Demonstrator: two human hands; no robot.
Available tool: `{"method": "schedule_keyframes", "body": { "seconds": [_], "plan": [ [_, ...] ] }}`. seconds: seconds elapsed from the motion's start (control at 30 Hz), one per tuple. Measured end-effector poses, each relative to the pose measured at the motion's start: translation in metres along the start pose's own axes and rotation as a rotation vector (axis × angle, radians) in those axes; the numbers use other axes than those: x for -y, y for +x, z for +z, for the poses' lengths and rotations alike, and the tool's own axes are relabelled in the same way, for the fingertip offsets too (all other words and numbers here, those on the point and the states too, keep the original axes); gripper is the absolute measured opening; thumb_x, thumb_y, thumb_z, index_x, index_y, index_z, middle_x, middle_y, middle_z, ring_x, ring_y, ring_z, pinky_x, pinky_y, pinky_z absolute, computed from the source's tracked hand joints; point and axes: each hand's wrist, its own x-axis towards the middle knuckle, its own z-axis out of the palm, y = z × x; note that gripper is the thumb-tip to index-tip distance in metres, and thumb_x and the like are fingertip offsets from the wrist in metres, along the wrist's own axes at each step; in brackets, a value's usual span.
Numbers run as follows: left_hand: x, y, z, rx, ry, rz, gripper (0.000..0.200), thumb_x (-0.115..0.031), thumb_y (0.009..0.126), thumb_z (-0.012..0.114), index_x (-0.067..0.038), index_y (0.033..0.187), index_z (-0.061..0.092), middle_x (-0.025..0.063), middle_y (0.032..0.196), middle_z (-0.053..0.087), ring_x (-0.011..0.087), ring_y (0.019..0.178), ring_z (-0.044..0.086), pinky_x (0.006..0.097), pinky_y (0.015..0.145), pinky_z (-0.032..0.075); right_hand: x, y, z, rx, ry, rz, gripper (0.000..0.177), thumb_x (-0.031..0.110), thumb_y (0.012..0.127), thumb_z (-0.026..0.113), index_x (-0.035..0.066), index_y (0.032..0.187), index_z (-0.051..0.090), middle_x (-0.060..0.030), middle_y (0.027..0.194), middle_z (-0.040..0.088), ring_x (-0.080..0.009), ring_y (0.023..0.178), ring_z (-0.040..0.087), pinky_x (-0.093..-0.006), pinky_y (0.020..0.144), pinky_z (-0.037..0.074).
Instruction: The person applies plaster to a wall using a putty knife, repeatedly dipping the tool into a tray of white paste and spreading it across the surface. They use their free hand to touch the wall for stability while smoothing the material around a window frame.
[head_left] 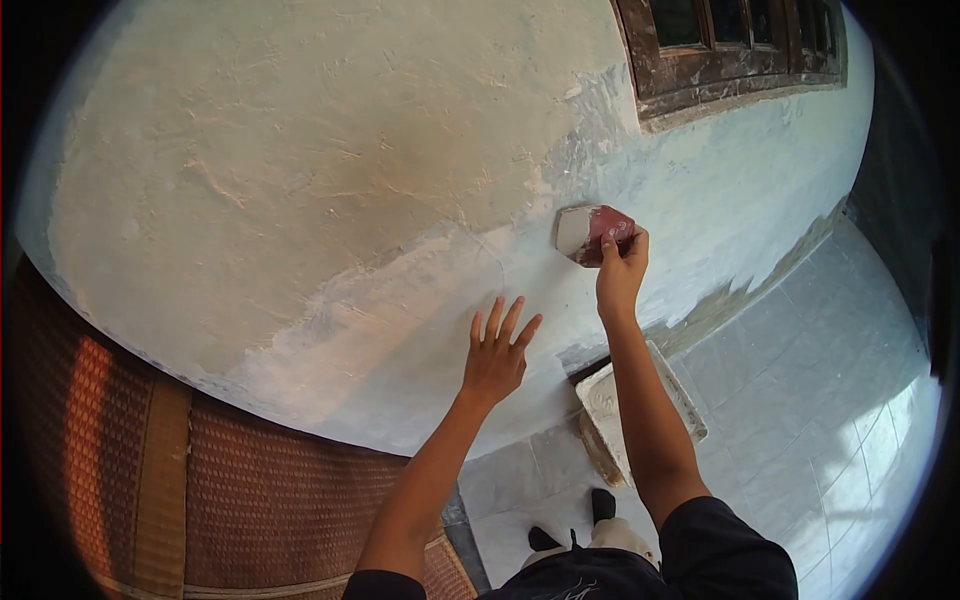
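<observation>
My right hand [622, 262] grips a flat red scraper [610, 222] by its lower right side, thumb on its face. Pale paste covers the scraper's left part, and the tool is at the wall [400, 200], below and left of the window. My left hand [496, 355] has its fingers spread, with the palm toward the wall and nothing held. Around it the wall is whitish and smooth; farther up and left it is rough and beige. Whether the left palm presses on the wall cannot be made out.
A paste-smeared tray or container [602, 398] stands on the tiled floor [770, 370], partly behind my right forearm. Woven brown matting [280, 490] lies at lower left. A wooden window frame [720, 88] is set in the wall at upper right. My feet show at the bottom.
</observation>
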Motion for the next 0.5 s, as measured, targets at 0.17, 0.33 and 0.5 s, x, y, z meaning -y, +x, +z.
{"method": "schedule_keyframes", "body": {
  "seconds": [0.17,0.33,0.5],
  "plan": [
    [-0.044,-0.018,0.041,0.241,-0.275,0.026,0.069,-0.008,0.073,0.066,-0.014,0.137,0.042,0.0117,0.145,0.032,0.0311,0.137,0.026,0.0495,0.110,0.022,-0.040,-0.025,-0.068,0.150,-0.062,0.176,0.015,-0.001,0.089,0.051,-0.002,0.104,0.052,-0.0085,0.095,0.061,-0.0142,0.083,0.058,-0.0277,0.075,0.048],
    [-0.093,-0.049,0.092,0.396,-0.499,0.013,0.058,-0.005,0.073,0.064,-0.004,0.129,0.049,0.0140,0.135,0.044,0.0298,0.131,0.037,0.0436,0.108,0.029,-0.099,-0.040,-0.160,0.253,-0.335,0.268,0.016,-0.001,0.087,0.053,-0.002,0.104,0.055,-0.0107,0.093,0.064,-0.0145,0.086,0.061,-0.0295,0.076,0.049],
    [-0.140,-0.082,0.128,0.511,-0.619,-0.037,0.056,-0.006,0.074,0.064,-0.002,0.128,0.050,0.0153,0.133,0.046,0.0298,0.130,0.038,0.0429,0.107,0.031,-0.112,-0.050,-0.222,0.467,-0.668,0.316,0.018,-0.002,0.087,0.052,-0.002,0.104,0.059,-0.0142,0.094,0.069,-0.0208,0.088,0.067,-0.0305,0.079,0.049]
  ]
}}
